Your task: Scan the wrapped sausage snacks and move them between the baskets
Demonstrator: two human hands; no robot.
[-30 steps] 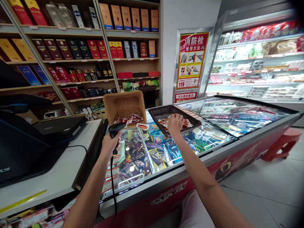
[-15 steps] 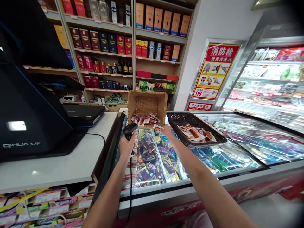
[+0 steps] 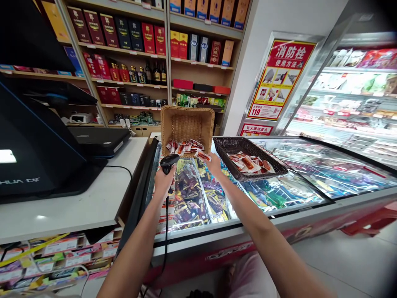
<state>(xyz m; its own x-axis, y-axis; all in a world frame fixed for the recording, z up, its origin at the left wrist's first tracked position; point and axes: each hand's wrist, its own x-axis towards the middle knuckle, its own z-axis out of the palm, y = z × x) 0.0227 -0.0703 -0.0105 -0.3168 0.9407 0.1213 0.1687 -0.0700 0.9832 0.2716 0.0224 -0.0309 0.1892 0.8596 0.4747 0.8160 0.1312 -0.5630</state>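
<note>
My left hand [image 3: 164, 180] is wrapped round the handle of a black barcode scanner [image 3: 169, 160], whose cord hangs down in front of the freezer. Between the fingers of my right hand [image 3: 214, 163] is a packaged sausage [image 3: 203, 155], reddish brown in a clear and white wrapper. It sits just in front of a tan wicker basket [image 3: 187, 111], tilted with its mouth toward me, where several similar packs [image 3: 185, 146] lie at the bottom. Right of that hand, a dark brown woven tray [image 3: 229, 142] holds more packaged sausages [image 3: 249, 162].
Under basket and tray is a glass-topped chest freezer [image 3: 294, 203] full of packaged goods. A white counter [image 3: 89, 194] with a black checkout machine [image 3: 40, 157] stands at the left. Shelves of boxes and bottles [image 3: 130, 74] rise behind, and a lit display fridge [image 3: 356, 95] is at the right.
My right hand has lifted slightly with the sausage, which now shows more clearly before the wicker basket. The left hand keeps the scanner. The camera view has tilted down and shifted a little.
</note>
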